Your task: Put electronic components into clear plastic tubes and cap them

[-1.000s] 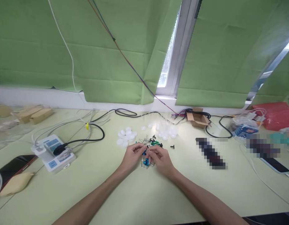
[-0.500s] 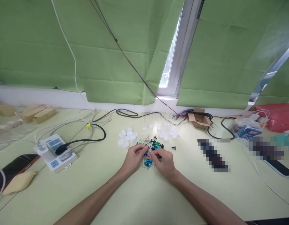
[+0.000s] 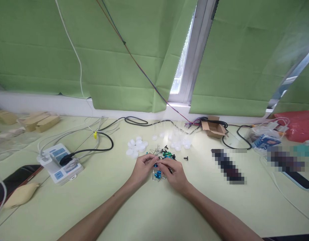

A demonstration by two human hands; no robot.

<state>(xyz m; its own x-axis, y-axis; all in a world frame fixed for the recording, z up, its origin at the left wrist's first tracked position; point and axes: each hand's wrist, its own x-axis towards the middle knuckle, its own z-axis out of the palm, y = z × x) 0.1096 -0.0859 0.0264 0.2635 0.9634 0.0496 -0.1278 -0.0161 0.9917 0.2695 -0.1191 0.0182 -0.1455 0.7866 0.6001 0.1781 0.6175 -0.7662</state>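
Over a pile of small hardware, my left hand (image 3: 145, 166) and my right hand (image 3: 174, 171) meet at the fingertips. Both are pinched closed; whatever sits between the fingers is too small and covered to name. Beneath and around them lie blue metal parts (image 3: 158, 174), green parts (image 3: 167, 154), black screws and thin bent hex keys (image 3: 153, 175). A single black screw (image 3: 186, 158) rests apart, to the right of the pile. Part of the pile is hidden under my hands.
Behind the pile are white round caps (image 3: 134, 149) and clear small containers (image 3: 178, 144). A power strip (image 3: 60, 164) with plugs stands at left, near a yellowish pouch (image 3: 21, 195). An open cardboard box (image 3: 214, 130) and black cables sit by the wall. A phone (image 3: 298, 179) lies at right.
My right hand's fingers have shifted slightly up and left, closing in against the left fingertips. My left hand has barely moved, and the pile looks the same.
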